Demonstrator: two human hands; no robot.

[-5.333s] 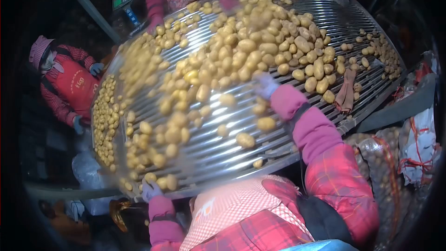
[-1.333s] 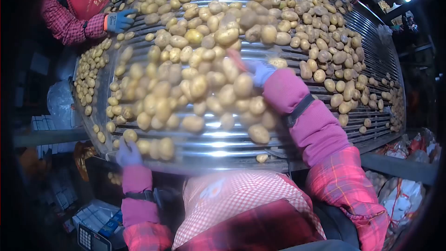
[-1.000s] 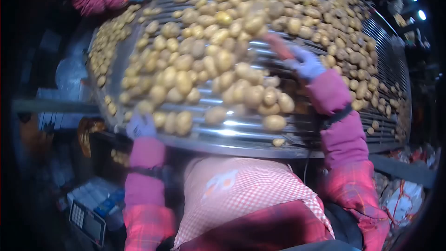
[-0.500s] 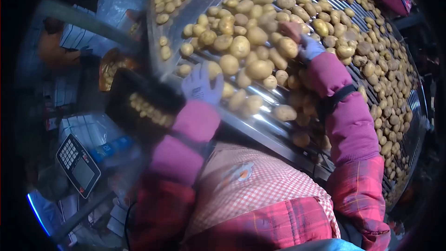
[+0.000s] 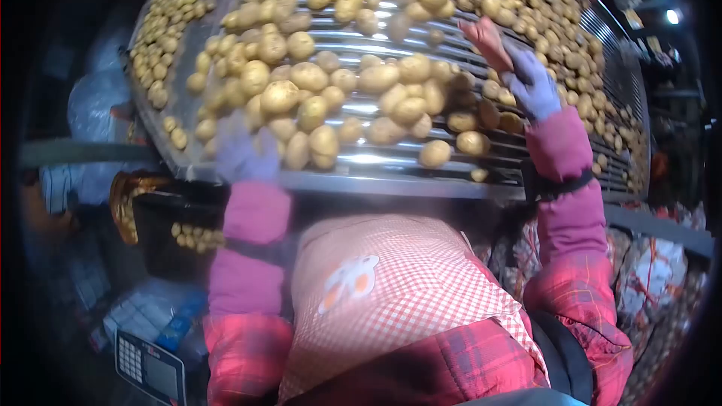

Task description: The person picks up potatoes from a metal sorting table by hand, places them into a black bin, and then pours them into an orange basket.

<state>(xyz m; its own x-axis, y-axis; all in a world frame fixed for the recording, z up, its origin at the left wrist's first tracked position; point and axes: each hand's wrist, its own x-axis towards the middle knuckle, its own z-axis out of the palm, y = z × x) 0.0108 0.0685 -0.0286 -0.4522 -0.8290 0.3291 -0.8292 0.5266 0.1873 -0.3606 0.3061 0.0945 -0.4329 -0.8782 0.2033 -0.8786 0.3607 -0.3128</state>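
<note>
Potatoes (image 5: 280, 96) lie in a loose crowd over the metal bars of the roller table (image 5: 361, 158). My left hand (image 5: 244, 152), in a lilac glove and blurred by motion, rests near the table's front left edge with fingers spread beside the nearest potatoes. On the right, my right hand (image 5: 535, 86), gloved the same way, is closed around a flat reddish-brown tool (image 5: 487, 43). I cannot tell the tool's kind. Its uneven tip points up and left over the bars, with potatoes around it.
Smaller potatoes fill a side channel (image 5: 162, 53) at the left. Below the left edge stands a dark crate (image 5: 162, 218) with potatoes, and a scale display (image 5: 150, 368) is lower left. A grey rail (image 5: 83, 153) crosses the left side. Filled bags (image 5: 650, 271) lie lower right.
The view has turned, so the table's front edge now runs nearly level. My right hand and the reddish-brown tool stand farther from the central potatoes, and bare bars show between potato groups.
</note>
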